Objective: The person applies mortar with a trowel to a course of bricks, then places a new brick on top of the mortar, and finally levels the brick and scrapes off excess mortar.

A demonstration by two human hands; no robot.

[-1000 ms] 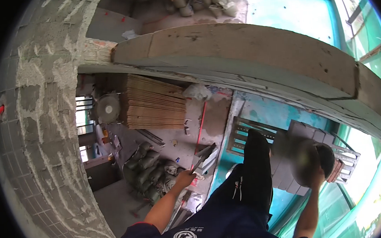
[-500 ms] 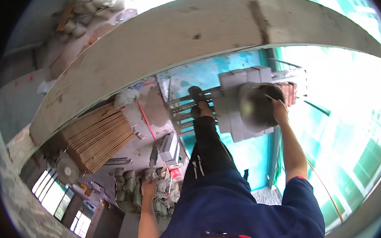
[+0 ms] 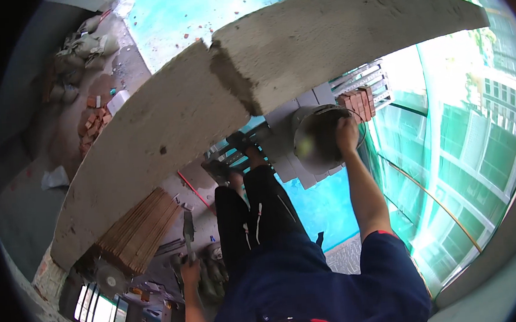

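In my left hand, low on the left, the fingers are closed around the handle of what looks like a trowel, its narrow grey blade pointing away from me. My right hand is closed at the near right edge of a dark round bucket; whether it grips the rim or the wire handle I cannot tell. The bucket is over a stack of grey blocks, and its contents are too dark to make out. Across the view runs a pale block wall top with a darker mortar joint.
My feet stand on a slatted platform. Red bricks lie beyond the bucket. Left below are stacked brown boards, a fan-like round thing and full sacks. Green netting hangs on the right.
My view has shifted and tilted, bringing the wall top nearer and its joint further left. The right hand stays at the bucket. The left hand still holds the trowel, its blade now more upright in view.
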